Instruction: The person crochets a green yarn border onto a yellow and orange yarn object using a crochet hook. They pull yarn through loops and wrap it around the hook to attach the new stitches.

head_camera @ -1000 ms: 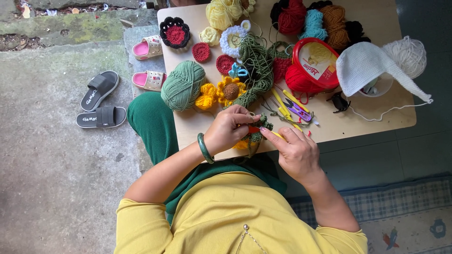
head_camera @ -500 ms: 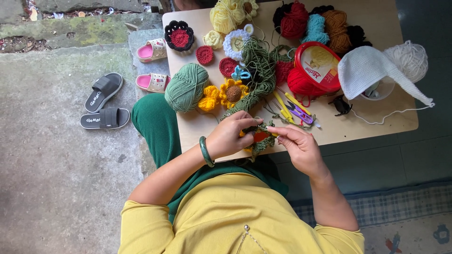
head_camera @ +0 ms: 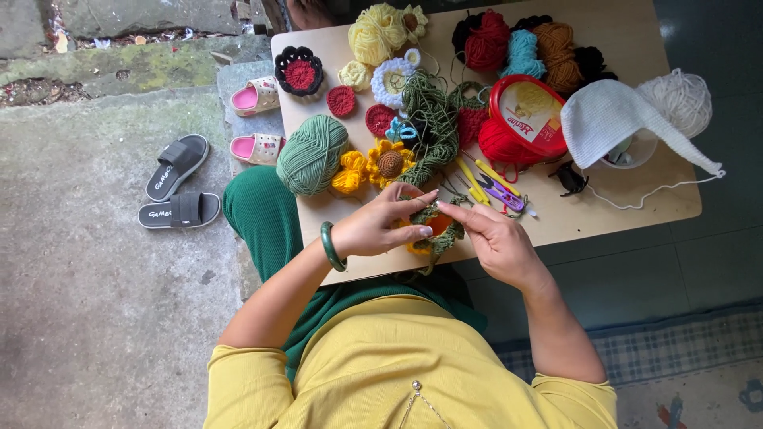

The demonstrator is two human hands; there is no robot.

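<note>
Since half a second earlier, both hands had shifted slightly up the counter (head_camera: 509,238) edge, their fingertips drawn closer over the work. On the left, the left hand (head_camera: 380,229), a green bangle (head_camera: 331,246) at its wrist, was closed on the crochet piece (head_camera: 435,230), a small orange-centred flower edged in dark green yarn, held just above the near edge of the counter. To the right, the right hand (head_camera: 494,237) pinched the same piece from its other side, thumb and forefinger together on the green border.
</note>
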